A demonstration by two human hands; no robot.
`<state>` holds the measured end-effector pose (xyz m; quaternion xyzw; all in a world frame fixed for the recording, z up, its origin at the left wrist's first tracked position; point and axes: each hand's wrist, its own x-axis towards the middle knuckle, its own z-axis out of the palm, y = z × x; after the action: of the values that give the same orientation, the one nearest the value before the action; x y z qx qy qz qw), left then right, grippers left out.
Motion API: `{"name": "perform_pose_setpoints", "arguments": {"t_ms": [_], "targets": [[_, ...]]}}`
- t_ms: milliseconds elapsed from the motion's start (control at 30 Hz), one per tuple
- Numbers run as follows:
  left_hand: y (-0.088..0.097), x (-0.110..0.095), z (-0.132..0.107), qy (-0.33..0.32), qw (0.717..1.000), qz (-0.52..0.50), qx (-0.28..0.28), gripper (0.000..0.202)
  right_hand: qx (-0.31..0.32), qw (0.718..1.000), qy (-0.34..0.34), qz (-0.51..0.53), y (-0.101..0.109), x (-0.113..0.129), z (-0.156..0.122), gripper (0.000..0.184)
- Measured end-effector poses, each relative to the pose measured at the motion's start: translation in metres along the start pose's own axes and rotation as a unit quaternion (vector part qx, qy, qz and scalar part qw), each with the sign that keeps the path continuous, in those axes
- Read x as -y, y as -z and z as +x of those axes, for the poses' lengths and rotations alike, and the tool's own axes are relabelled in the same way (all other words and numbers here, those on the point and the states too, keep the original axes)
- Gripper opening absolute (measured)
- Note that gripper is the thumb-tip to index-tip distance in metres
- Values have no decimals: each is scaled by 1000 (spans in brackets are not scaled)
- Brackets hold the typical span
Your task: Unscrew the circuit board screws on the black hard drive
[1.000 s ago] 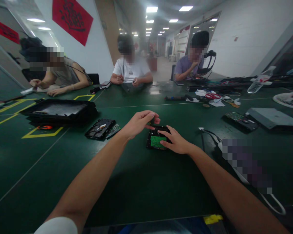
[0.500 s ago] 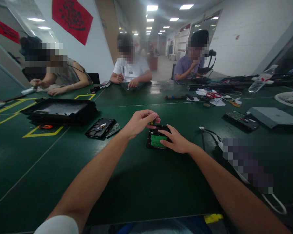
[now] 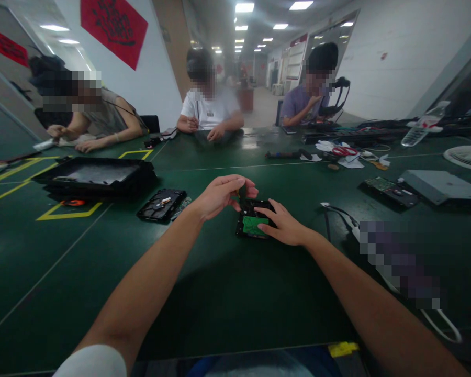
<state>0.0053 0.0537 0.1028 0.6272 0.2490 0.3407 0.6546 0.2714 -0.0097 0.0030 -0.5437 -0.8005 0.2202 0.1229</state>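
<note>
A black hard drive (image 3: 241, 226) with a green circuit board (image 3: 255, 225) lies on the table in front of me. My right hand (image 3: 284, 222) rests over its right side, fingers spread, the thumb near the board. Just above the drive's far left corner is my left hand (image 3: 225, 195). Its thumb and fingers are closed around a small dark-and-yellow tool (image 3: 241, 192), mostly hidden by the fingers. Whether the tool's lower end touches the drive cannot be made out.
Left of my hands lies another black drive (image 3: 160, 204) with small parts on it, beyond it a black tray (image 3: 98, 175). To the right are a third drive (image 3: 390, 191), a grey metal box (image 3: 445, 186) and a cable (image 3: 339, 213). Several people sit across the table.
My left hand has shifted slightly left, and more of the small tool shows between its fingers. My right hand and the hard drive stay about where they were.
</note>
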Motion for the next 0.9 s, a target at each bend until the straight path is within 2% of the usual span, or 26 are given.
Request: {"name": "perform_pose_setpoints", "arguments": {"t_ms": [367,667,733,900], "targets": [[-19,-4,-3,-8,996,77,-32,38,-5,1000,10,-2,0,1,-1,72],[-8,2,3,-39,985,94,-143,42,7,1000,-17,7,1,1,-1,76],[-9,4,4,-44,986,85,-139,41,7,1000,-13,4,1,1,-1,75],[-16,7,4,-40,996,44,-69,39,-12,1000,16,-4,-1,0,1,75]]}}
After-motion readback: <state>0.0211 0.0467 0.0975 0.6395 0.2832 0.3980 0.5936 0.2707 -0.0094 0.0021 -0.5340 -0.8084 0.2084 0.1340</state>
